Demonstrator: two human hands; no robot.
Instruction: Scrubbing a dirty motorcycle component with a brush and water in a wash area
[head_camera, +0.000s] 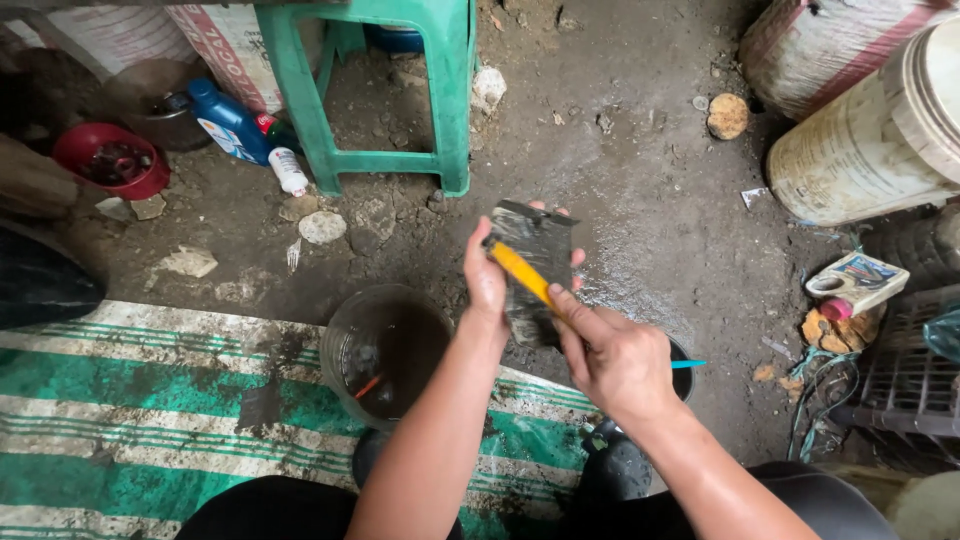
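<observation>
Hands first: your left hand (487, 285) grips the grimy metal part (533, 270) upright above the dark-liquid bucket (385, 350), presumably so drips fall in; your right hand (615, 360) is closed on a yellow-handled tool (520, 272) against it. Beyond the bucket stands the green stool (380, 80).

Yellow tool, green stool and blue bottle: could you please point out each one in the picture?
yellow tool (520, 272), head view, on the middle of its yellow handle.
green stool (455, 60), head view, on its right front leg.
blue bottle (228, 125), head view, on the blue body, lying on the ground.
</observation>
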